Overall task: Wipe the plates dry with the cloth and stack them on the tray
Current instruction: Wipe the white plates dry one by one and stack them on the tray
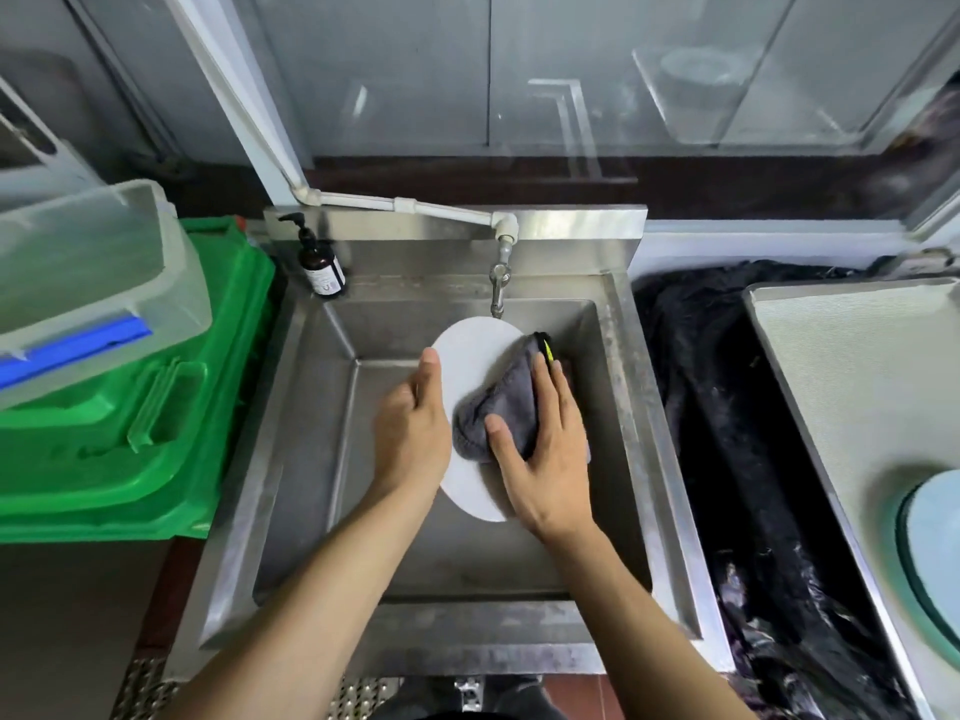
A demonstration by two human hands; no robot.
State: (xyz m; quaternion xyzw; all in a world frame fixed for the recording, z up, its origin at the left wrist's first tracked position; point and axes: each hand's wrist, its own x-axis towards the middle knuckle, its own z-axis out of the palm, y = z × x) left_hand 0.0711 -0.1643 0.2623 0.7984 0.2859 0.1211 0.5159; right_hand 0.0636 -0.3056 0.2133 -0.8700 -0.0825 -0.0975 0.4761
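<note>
Dark brown glass pump bottle (321, 262) at the steel sink's (631, 407) back-left corner, white label, print too small to read, no other text visible

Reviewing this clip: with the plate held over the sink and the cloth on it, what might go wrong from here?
1. The left hand holds the white plate only by its edge above the steel sink; if its grip slips while the right hand presses the grey cloth, the plate may drop and chip.
2. The tray lies off to the right past black plastic sheeting; the carry could knock the plate on the sink rim.
</note>
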